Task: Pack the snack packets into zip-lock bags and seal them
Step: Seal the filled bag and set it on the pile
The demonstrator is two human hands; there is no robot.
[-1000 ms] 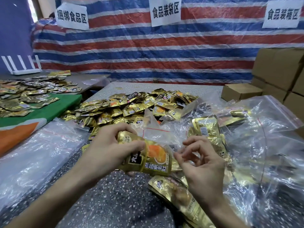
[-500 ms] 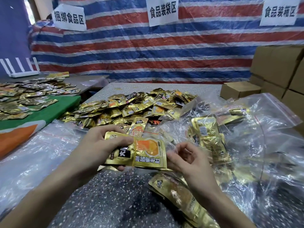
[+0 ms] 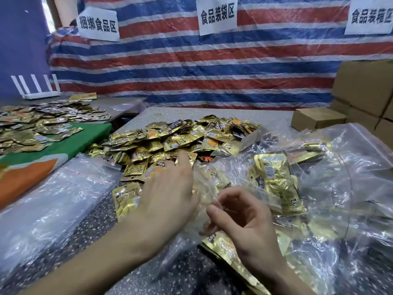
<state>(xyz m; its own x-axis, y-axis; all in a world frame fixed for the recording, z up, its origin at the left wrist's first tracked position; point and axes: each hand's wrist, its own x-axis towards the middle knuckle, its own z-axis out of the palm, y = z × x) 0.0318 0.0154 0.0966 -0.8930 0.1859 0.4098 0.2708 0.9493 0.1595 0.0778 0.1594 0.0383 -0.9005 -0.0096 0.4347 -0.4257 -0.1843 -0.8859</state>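
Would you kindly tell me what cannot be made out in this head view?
Head view:
- Motion blur smears the left hand, so its contact with the packet pile is unclear.
- Glare on the zip-lock bag hides whether the right hand pinches it.
- The lower packets run off the bottom edge.

Both forearms are bare as far as they show; the left hand (image 3: 168, 194) and right hand (image 3: 248, 226) are bare too, with short fingernails.
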